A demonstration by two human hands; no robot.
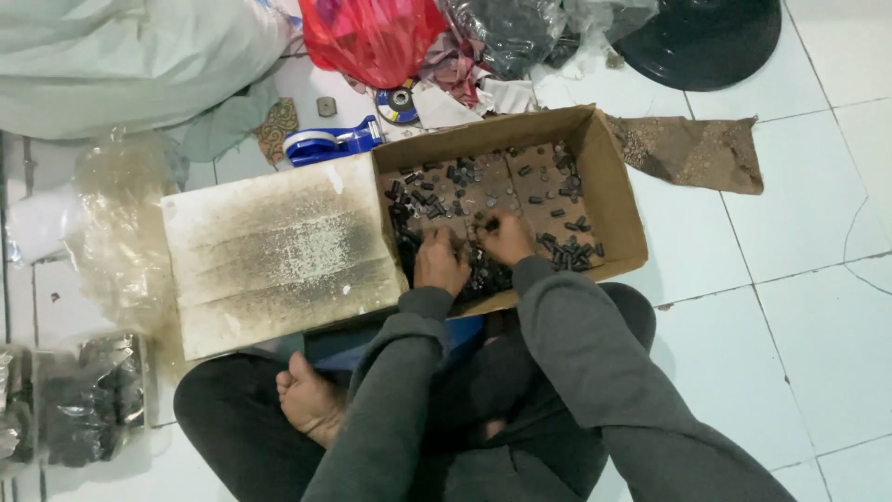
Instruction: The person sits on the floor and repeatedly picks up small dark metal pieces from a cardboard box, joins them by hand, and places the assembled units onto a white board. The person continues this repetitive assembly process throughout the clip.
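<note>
White floor tiles point(799, 307) carry an open cardboard box point(609, 177), long axis running left to right and tilted slightly up at its right end. Small black cylindrical parts point(437, 200) lie scattered on the box floor, pointing every way, heaped thickest at the near wall. Both hands rest in that heap: left hand point(440, 260) palm down with fingers curled into the parts, right hand point(505, 237) beside it, fingertips bunched on a few pieces; whether either actually pinches a part cannot be told. Left of the box lies its soot-stained flap point(279, 256). Behind the box sit a blue tape dispenser point(330, 142), a red plastic bag point(372, 37) and a round black disc point(701, 37). Far left of the box, clear bags point(88, 395) hold dark pieces.
</note>
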